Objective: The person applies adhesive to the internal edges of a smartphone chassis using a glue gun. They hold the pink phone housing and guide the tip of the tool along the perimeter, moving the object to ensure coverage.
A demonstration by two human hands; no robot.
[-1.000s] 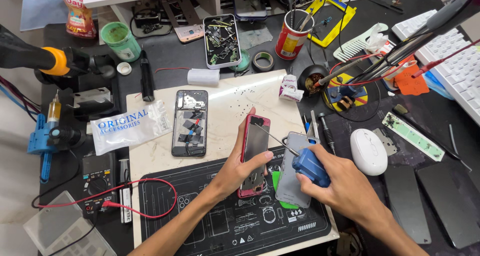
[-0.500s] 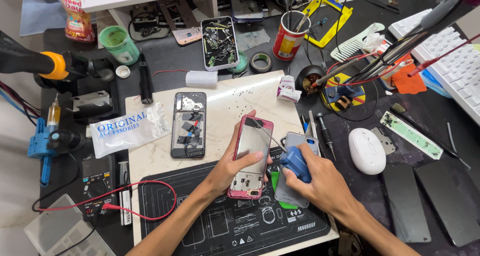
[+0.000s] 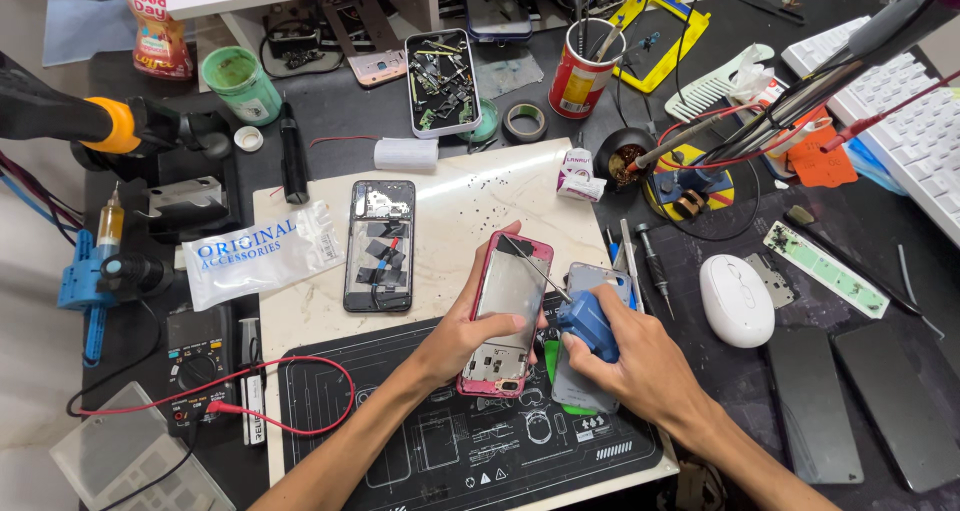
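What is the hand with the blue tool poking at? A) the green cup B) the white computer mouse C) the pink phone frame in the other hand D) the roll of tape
C: the right hand holds a blue-handled tool whose thin metal tip reaches onto the pink phone frame, which the left hand keeps in its grip over the black work mat.

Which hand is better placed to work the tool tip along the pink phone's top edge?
Right. The right hand already grips the blue tool, its thin tip reaching the top of the pink phone. The left hand is wrapped around the phone, steadying it.
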